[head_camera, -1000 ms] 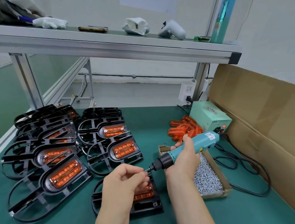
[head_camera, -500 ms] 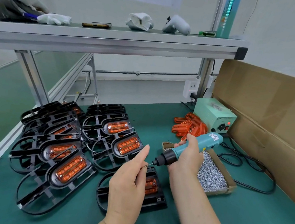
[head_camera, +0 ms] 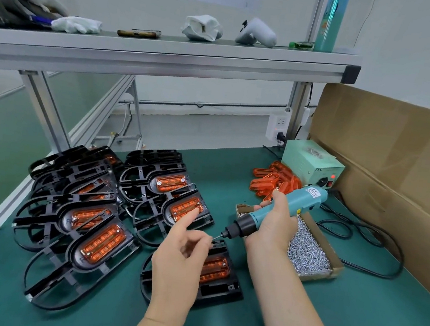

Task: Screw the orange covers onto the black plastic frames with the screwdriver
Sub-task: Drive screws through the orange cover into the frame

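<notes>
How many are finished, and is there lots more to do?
Done: several frames on the left already wear orange covers. In hand: the right hand holds the screwdriver, the left hand seems to pinch a screw at its tip, above the near frame. Left: a pile of loose covers waits by the green box.

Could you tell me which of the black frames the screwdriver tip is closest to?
The lone black frame nearest the camera, partly under the left hand; the others lie stacked further left, away from the screwdriver.
</notes>
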Demonstrator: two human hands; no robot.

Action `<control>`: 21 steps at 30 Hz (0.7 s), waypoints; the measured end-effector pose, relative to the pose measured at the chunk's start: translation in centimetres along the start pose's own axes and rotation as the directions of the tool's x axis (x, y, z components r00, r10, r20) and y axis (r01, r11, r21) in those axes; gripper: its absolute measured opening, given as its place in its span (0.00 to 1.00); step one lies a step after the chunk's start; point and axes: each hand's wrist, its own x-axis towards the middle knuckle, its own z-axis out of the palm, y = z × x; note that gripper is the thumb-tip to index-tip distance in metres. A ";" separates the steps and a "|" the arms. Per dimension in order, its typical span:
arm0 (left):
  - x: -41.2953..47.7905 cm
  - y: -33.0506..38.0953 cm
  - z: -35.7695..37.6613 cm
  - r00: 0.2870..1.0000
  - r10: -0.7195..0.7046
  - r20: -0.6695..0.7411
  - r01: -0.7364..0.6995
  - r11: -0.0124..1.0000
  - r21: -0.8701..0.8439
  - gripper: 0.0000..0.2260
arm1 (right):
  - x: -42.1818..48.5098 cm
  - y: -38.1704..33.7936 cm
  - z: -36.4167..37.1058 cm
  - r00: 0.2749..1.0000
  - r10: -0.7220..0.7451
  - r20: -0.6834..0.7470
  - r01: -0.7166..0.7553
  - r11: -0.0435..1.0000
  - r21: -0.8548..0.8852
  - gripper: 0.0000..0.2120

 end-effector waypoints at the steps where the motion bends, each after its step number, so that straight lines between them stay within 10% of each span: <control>1: 0.0 0.0 -0.1 1.000 0.020 0.014 -0.020 1.000 0.019 0.26 | -0.1 0.1 0.0 1.000 -0.009 0.009 0.009 1.000 -0.008 0.09; 14: -0.9 -1.1 -2.2 0.991 0.122 0.046 -0.131 0.928 0.350 0.33 | -1.7 -0.6 0.7 0.933 -0.292 0.211 0.321 0.939 -0.122 0.08; 21: -2.3 -3.6 -6.1 0.952 0.261 0.160 -0.291 0.612 0.736 0.26 | -3.1 0.1 0.6 0.802 -0.397 0.446 0.514 0.839 -0.179 0.08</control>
